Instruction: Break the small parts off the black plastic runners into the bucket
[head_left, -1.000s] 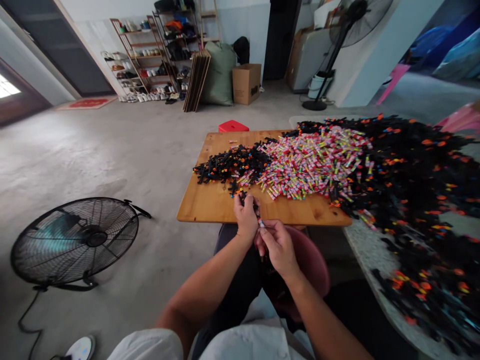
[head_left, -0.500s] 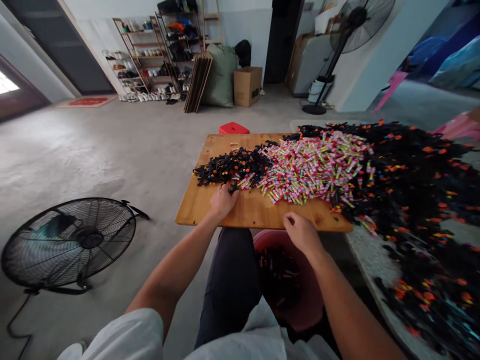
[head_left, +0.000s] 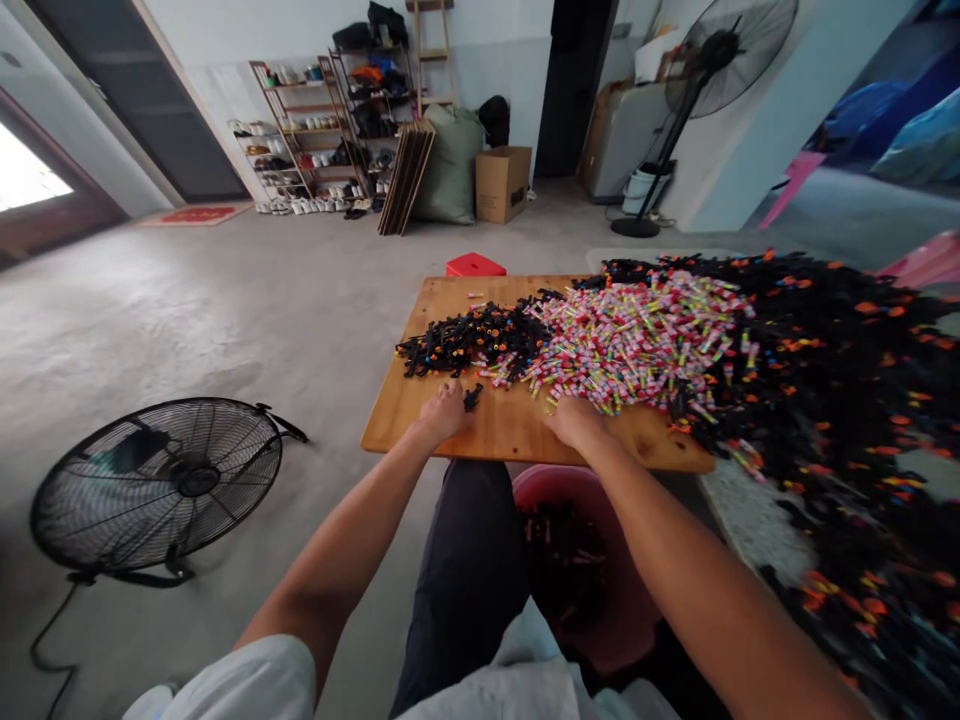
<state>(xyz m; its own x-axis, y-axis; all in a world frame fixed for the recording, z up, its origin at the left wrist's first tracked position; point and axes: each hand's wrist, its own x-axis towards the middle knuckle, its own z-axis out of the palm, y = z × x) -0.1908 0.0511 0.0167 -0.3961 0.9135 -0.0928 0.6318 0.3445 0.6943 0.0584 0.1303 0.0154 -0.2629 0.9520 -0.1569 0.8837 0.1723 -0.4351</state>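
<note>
Right hand [head_left: 577, 423] has slid forward over the wooden board [head_left: 502, 435] since half a second ago; on head cam I've got it at the near edge of the pink tube pile [head_left: 637, 340]. Left hand [head_left: 442, 411] is well apart, toward the board's left side, black piece [head_left: 473, 397] by its fingertips. Can't tell from here if either's gripping.

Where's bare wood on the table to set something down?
Free: near strip of the table between left hand and right hand; its near-left corner, outside the left hand; its far-left corner behind the small black pile, bar one loose tube. Crowded: under the multicoloured tube heap and rightward under the large black pile.
</note>
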